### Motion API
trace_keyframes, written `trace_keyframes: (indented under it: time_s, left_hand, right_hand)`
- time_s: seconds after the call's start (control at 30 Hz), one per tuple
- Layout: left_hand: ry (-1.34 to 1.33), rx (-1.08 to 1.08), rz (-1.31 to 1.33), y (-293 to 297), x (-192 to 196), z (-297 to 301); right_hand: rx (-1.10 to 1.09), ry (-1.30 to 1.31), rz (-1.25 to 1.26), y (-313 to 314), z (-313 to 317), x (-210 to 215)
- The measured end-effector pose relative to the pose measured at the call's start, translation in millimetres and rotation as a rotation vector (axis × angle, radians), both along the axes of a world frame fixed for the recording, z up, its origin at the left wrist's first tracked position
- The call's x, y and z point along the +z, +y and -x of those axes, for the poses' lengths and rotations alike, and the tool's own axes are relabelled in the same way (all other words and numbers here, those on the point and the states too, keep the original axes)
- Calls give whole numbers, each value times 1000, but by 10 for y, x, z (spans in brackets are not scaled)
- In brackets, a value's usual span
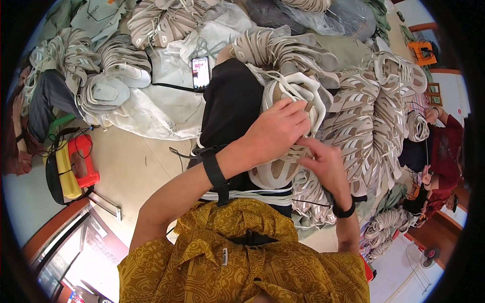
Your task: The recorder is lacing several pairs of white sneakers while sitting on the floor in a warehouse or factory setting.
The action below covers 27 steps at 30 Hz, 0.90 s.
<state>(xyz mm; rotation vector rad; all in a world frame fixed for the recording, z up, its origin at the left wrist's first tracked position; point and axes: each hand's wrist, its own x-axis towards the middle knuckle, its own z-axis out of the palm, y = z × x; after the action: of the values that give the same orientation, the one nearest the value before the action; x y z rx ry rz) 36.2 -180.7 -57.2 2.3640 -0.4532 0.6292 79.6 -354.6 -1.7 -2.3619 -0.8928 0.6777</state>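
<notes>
Head view, left hand [280, 132] grip closed on beige shoe upper [288, 96], right hand [323, 160] pinching its lace [299, 147]

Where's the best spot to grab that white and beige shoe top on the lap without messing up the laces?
Probably by its sides, from above. The shoe upper lies lace side up, and the left hand already spans it that way, while the right hand works at its lower edge. Loose white laces trail from the far end.

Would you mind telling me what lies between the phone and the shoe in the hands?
In the head view, the person's black-clad leg lies between the phone and the beige shoe held under the left hand.
</notes>
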Motion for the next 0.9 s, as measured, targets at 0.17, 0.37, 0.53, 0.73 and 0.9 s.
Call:
trace_keyframes:
  time_s: [0.17,0.37,0.53,0.73,0.9]
  left_hand:
    - [-4,1,-37,-14,14,-3]
    - [-13,16,-51,-16,-1,5]
    - [82,-118,-100,-199,153,190]
    - [161,-309,215,-449,272,401]
    - [226,-329,386,-302,302,466]
  right_hand:
    - [-59,-36,0,-264,264,26]
    - [49,-263,-1,-560,322,233]
    - [172,-326,-16,-558,399,343]
    - [256,-333,-208,-526,261,274]
    - [81,-146,-245,-434,142,129]
